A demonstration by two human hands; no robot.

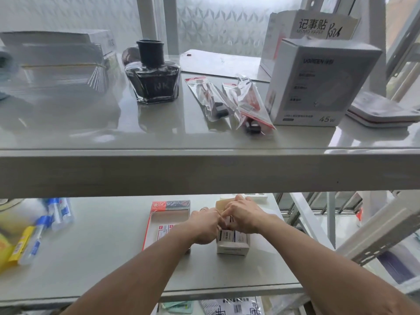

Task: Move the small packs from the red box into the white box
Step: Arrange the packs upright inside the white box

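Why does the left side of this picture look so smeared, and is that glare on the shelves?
Head view: the glue tubes at lower left and the paper stack on the upper shelf are blurred; the ink bottle and charger box are sharper. Window light glares off the glossy shelf tops. The wide lens bends the edges.

2 bare forearms, no sleeves, ring (203,209) on left hand (204,226) finger

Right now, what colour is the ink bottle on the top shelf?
Black, with a black cap, seen in the head view: ink bottle.
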